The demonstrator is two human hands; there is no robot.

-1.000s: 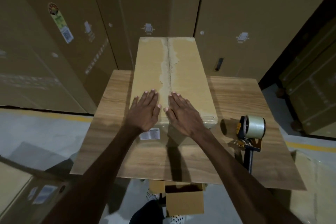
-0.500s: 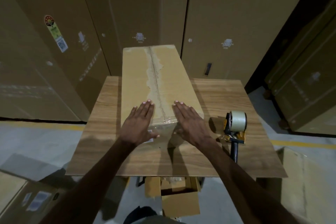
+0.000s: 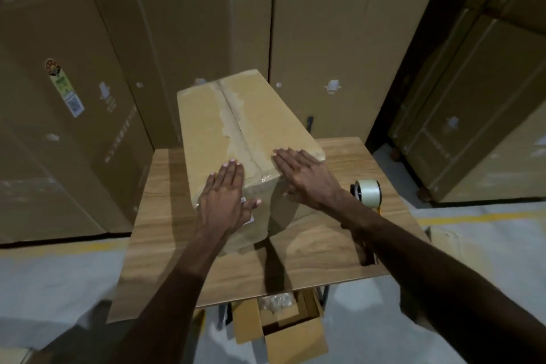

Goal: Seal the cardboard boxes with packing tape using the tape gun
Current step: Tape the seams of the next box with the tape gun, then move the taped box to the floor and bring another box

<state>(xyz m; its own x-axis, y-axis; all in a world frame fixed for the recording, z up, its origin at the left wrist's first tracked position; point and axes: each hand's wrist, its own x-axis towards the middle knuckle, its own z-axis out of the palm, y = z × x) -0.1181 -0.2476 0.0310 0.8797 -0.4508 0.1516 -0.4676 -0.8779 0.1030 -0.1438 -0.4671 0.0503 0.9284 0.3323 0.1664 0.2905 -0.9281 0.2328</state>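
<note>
Where hands point(image 3: 224, 201) press box point(image 3: 251, 127), label point(image 3: 247, 210) unreadable.

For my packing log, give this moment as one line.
left hand: flat on box | right hand: flat on box | tape gun: idle on table

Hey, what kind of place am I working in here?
Most likely a warehouse or packing area: tall stacked cartons fill the background, a yellow line marks the concrete floor, and a tape gun sits on the wooden table beside the cardboard box.
</note>
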